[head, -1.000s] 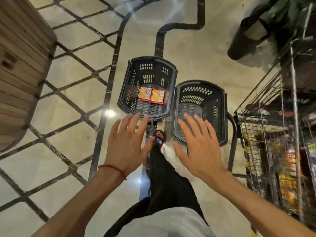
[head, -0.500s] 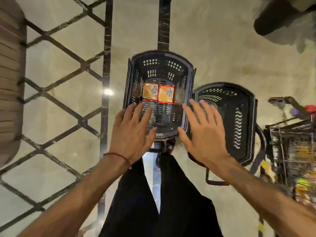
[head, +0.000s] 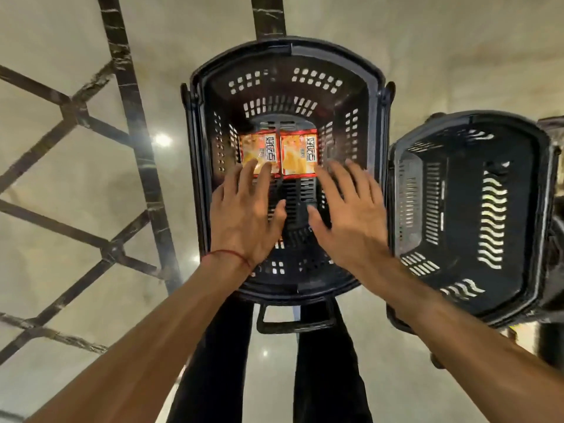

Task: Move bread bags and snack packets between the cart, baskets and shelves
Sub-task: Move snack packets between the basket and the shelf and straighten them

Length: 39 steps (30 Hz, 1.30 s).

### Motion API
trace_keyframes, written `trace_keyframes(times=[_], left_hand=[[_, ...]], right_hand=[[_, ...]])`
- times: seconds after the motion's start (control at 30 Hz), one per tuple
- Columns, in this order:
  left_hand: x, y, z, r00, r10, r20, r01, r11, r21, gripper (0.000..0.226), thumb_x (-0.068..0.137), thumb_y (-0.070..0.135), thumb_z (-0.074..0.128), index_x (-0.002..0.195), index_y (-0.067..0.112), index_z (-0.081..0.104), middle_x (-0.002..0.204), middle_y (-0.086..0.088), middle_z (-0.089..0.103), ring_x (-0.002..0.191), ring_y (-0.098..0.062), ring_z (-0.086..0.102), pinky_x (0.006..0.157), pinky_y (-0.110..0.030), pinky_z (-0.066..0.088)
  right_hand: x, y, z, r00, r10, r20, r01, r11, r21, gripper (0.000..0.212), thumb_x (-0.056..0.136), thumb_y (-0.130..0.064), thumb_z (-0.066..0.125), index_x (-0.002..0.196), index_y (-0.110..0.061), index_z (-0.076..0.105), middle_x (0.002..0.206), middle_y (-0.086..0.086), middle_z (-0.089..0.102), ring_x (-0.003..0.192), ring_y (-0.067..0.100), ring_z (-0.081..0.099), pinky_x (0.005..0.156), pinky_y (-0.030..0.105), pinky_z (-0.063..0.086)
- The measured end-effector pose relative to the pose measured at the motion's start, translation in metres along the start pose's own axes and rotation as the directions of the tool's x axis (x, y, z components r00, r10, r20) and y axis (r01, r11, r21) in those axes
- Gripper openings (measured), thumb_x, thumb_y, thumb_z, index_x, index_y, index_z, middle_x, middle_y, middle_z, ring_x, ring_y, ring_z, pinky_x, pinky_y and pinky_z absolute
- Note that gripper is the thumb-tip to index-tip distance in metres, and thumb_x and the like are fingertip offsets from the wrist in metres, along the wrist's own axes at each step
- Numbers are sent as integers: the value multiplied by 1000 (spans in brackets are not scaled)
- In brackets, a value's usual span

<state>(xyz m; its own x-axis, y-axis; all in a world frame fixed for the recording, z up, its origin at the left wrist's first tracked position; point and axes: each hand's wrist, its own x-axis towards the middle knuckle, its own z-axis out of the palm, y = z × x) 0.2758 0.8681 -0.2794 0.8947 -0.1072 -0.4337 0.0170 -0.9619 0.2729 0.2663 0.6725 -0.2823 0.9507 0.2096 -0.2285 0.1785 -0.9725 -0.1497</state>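
Your left hand (head: 244,215) is spread flat, palm down, over the middle of the frame inside the black shopping basket (head: 287,45); its fingers are straight and hold nothing. Its fingertips overlap the near edge of the left snack packet (head: 259,149), though you cannot tell whether they touch it. A red thread (head: 229,254) circles that wrist. Your right hand (head: 348,218) is beside it, equally wide and empty, with the fingertips just short of the right snack packet (head: 300,152). Both orange-and-red packets lie flat, side by side and touching, on the basket floor, just above centre in the frame. The basket's handle (head: 294,323) hangs down at its lower edge, over your black trousers (head: 213,377). A second black basket (head: 457,209) sits just beside the first at the right of the frame, with nothing visible in it. Both stand on a glossy beige floor (head: 61,166) crossed by dark inlaid lines at the left.
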Motion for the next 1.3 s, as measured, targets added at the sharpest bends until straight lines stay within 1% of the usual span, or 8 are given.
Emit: trace_keyframes(times=[0.37, 0.43, 0.57, 0.7, 0.83, 1.0, 1.17, 1.3], left_hand=[[97, -34, 135, 992, -127, 16, 127, 991, -46, 66, 99, 51, 48, 155, 20, 33, 159, -7, 32, 145, -32, 30, 107, -53, 44], [109, -38, 153, 989, -150, 11, 150, 986, -74, 65, 99, 50, 48, 154, 20, 34, 159, -6, 32, 145, -30, 29, 108, -53, 42], [124, -53, 177, 987, -159, 10, 159, 985, -63, 65, 98, 50, 48, 154, 20, 34, 157, -6, 35, 143, -31, 32, 108, -51, 42], [130, -63, 187, 989, -144, 21, 145, 989, -19, 61, 98, 44, 54, 150, 16, 42, 152, -12, 43, 137, -35, 40, 102, -51, 46], [130, -60, 188, 985, -166, 38, 169, 983, -69, 63, 99, 45, 52, 154, 19, 36, 155, -7, 39, 141, -27, 34, 106, -47, 43], [129, -62, 186, 983, -181, 37, 183, 982, -54, 63, 98, 43, 54, 153, 19, 37, 153, -7, 41, 139, -26, 36, 109, -44, 43], [127, -62, 186, 985, -168, 47, 172, 982, -84, 65, 97, 43, 53, 155, 19, 36, 156, -5, 39, 141, -25, 35, 112, -43, 39], [123, -62, 188, 983, -178, 44, 182, 978, -105, 67, 97, 44, 54, 156, 19, 35, 156, -5, 38, 141, -24, 35, 112, -43, 40]], right_hand=[[103, 42, 188, 975, 176, 133, -201, 958, 205, 70, 98, -49, 58, 158, -17, 38, 159, 6, 41, 148, 28, 34, 120, 44, 35], [123, 47, 225, 929, 281, 242, -352, 874, 335, 74, 98, -43, 64, 159, -15, 34, 161, 9, 35, 148, 30, 33, 121, 43, 35], [156, 50, 276, 770, 447, 455, -638, 542, 547, 87, 97, -30, 71, 163, -8, 20, 166, 14, 27, 151, 30, 34, 125, 36, 29], [158, 49, 298, 722, 469, 509, -692, 474, 545, 104, 96, -33, 73, 167, -9, 1, 174, 11, 7, 161, 25, 8, 131, 41, 14], [163, 54, 298, 655, 503, 564, -750, 344, 564, 111, 90, -31, 80, 167, -12, 1, 173, 8, 14, 160, 25, 15, 131, 38, 13], [172, 51, 291, 620, 525, 584, -779, 321, 538, 86, 83, -26, 83, 154, -16, 36, 149, 10, 47, 140, 28, 48, 119, 49, 42], [153, 49, 279, 733, 519, 440, -680, 520, 518, 70, 86, -2, 76, 147, -16, 46, 144, 4, 34, 128, 15, 48, 103, 12, 37], [144, 53, 273, 747, 496, 442, -650, 405, 643, 73, 88, 0, 77, 146, -16, 36, 140, -2, 41, 120, 6, 49, 85, -2, 39]])
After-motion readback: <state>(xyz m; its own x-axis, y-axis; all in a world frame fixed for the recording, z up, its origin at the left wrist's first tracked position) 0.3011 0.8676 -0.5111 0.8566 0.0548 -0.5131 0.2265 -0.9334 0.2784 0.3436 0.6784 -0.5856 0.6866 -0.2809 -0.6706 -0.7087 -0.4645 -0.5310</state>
